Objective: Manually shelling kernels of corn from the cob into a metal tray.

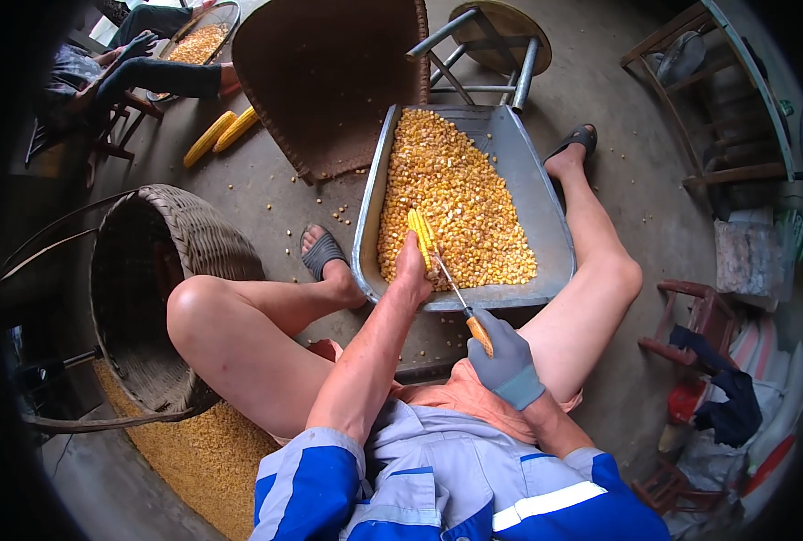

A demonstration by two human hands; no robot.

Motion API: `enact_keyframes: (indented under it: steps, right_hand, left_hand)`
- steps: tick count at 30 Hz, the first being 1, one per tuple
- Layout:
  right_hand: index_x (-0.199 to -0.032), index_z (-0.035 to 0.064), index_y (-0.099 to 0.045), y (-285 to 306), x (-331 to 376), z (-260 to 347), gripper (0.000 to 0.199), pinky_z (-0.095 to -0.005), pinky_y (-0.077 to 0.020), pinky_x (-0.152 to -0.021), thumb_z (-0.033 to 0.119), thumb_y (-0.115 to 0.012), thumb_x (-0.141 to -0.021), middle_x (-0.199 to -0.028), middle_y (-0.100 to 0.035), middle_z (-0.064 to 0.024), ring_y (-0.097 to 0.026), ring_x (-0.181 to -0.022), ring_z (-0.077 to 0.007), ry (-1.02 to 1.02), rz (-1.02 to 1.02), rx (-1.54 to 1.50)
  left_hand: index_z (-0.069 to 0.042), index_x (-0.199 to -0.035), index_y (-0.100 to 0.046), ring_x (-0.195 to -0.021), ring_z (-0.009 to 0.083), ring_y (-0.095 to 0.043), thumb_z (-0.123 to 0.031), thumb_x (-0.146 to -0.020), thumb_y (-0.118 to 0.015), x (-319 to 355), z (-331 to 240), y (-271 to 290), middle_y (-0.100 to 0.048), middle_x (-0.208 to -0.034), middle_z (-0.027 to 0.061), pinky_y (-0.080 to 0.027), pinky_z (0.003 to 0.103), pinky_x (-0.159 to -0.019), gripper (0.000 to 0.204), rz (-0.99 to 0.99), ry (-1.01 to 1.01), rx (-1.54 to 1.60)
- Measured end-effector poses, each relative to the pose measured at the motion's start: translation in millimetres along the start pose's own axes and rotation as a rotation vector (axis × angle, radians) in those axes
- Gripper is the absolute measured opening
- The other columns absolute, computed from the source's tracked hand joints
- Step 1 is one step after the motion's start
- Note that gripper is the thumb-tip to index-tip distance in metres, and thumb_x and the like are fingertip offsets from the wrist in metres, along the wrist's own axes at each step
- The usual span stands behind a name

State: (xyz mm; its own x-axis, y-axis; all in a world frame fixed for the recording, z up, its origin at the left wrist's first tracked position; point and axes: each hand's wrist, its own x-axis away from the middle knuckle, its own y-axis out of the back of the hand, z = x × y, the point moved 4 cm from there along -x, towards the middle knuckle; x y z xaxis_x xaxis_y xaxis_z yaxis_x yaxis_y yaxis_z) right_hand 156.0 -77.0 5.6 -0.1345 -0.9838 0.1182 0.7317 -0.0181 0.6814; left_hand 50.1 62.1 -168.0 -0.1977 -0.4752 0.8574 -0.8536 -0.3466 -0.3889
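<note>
My bare left hand [410, 269] is closed around a yellow corn cob [421, 229], held above a heap of loose kernels [451, 176]. In my right hand [502, 361], which wears a grey glove, is a screwdriver [479, 332] with an orange-yellow handle. Its thin metal shaft points up and left, with the tip at the lower end of the cob; whether it digs into the kernels cannot be made out. The kernels lie in a grey metal trough [546, 212] on the floor between my legs, filling its left and middle.
A wicker basket [198, 234] lies tipped at left, beside spilled grain [198, 460]. Two corn cobs [223, 135] rest on the floor. Beyond the trough stand a brown woven sheet [329, 81] and a metal-legged stool [500, 41]. Another person sits at upper left; a small red-brown stool [690, 320] is at right.
</note>
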Motion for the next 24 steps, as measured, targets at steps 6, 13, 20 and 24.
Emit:
enact_keyframes:
  steps: [6,13,20,24]
  right_hand:
    - [-0.120,0.0018,-0.053,-7,-6,0,0.044,-0.0395,-0.0507,-0.070,0.008,-0.061,-0.077,-0.091,-0.059,-0.0195,-0.060,-0.079,-0.0355,-0.004,0.028,0.063]
    - [-0.119,0.0015,-0.053,-9,-7,0,0.044,-0.0398,-0.0507,-0.070,0.008,-0.061,-0.077,-0.091,-0.060,-0.0203,-0.060,-0.079,-0.0356,0.003,0.028,0.061]
    - [-0.119,0.0061,-0.054,-1,-17,-3,0.043,-0.0436,-0.0503,-0.064,0.017,-0.060,-0.078,-0.086,-0.059,-0.0192,-0.060,-0.072,-0.0363,0.035,0.076,0.112]
    - [-0.116,0.0055,-0.055,10,-33,7,0.040,-0.0448,-0.0499,-0.069,0.017,-0.057,-0.078,-0.090,-0.062,-0.0207,-0.060,-0.078,-0.0385,0.056,0.142,0.094]
  left_hand:
    - [-0.009,-0.100,-0.054,-0.063,0.0208,-0.056,-0.047,-0.099,-0.026,-5,3,4,-0.058,-0.073,0.0086,-0.048,0.038,-0.056,0.047,0.030,0.002,-0.039]
    - [-0.009,-0.100,-0.053,-0.061,0.0207,-0.055,-0.045,-0.099,-0.026,-5,3,3,-0.058,-0.072,0.0082,-0.048,0.037,-0.055,0.046,0.045,0.020,-0.034]
    - [-0.009,-0.112,-0.052,-0.071,0.0194,-0.054,-0.046,-0.097,-0.032,-3,4,4,-0.054,-0.085,0.0072,-0.048,0.038,-0.059,0.045,-0.008,0.029,-0.097]
    - [-0.011,-0.105,-0.054,-0.070,0.0199,-0.056,-0.044,-0.099,-0.030,-3,3,5,-0.058,-0.083,0.0064,-0.049,0.039,-0.060,0.041,-0.057,0.025,-0.122]
